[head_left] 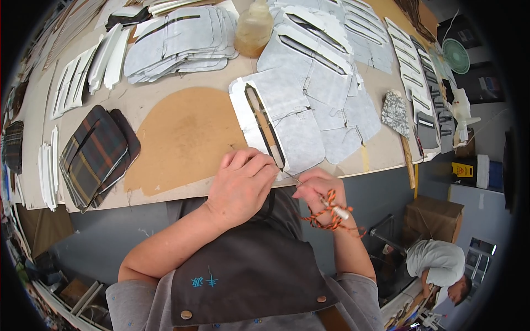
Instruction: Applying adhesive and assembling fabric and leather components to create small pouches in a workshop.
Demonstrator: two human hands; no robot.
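In front of me, a pale, white-backed fabric piece point(301, 124) lies at the table's near edge, with a long dark-edged slit point(264, 126) running down it. My left hand point(242, 179) is closed at the slit's lower end, its bent fingers pressed together on the fabric. Between the thumb and fingers of my right hand point(320, 190) is a thin pointed metal tool point(292, 177). Its tip meets the slit's bottom corner beside my left fingertips. An orange-and-black braided cord point(329, 209) dangles from the tool over my right wrist. The fingers hide most of the tool's handle.
A rounded brown board point(185, 138) lies left of the fabric, beside plaid fabric pieces point(96, 151). Behind stand stacked pale pieces point(182, 47) and a bottle of amber liquid point(254, 30). A wooden-handled brush-like tool point(408, 157) overhangs the edge at right. Another person point(436, 262) sits lower right.
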